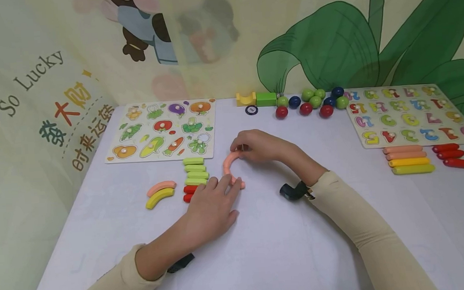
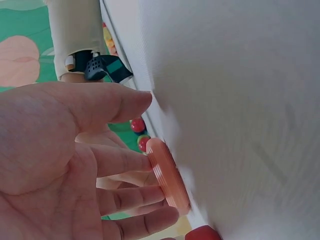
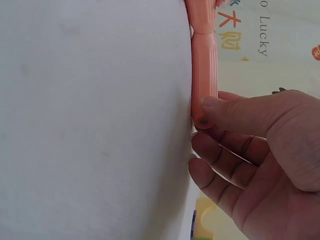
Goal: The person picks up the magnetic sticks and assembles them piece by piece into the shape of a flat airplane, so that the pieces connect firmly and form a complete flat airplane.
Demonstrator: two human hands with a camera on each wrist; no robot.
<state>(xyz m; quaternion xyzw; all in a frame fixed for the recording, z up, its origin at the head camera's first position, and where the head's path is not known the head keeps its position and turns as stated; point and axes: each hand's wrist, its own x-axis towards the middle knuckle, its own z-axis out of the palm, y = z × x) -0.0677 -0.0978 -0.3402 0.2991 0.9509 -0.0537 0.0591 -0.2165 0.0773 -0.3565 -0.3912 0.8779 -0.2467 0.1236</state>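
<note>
An arc of pink curved sticks [image 1: 226,164] lies on the white table, bowed toward the left. My right hand [image 1: 259,146] pinches its far end; in the right wrist view the thumb [image 3: 220,109] presses the ridged pink stick [image 3: 204,65] near its dark-dotted tip, with the index finger behind. At the near end, my left hand [image 1: 212,207] touches the arc with extended fingers. The left wrist view shows those fingers [image 2: 132,197] against the pink stick [image 2: 169,175], the thumb held apart. Part of the arc's near side is hidden under the left fingers.
Left of the arc lie green sticks [image 1: 195,168], red sticks [image 1: 189,189] and a yellow curved stick [image 1: 160,198]. Behind stand a vegetable puzzle board [image 1: 110,154], coloured balls [image 1: 305,109] and a green block [image 1: 266,99]. A number board [image 1: 364,132] and more sticks [image 1: 412,162] lie right.
</note>
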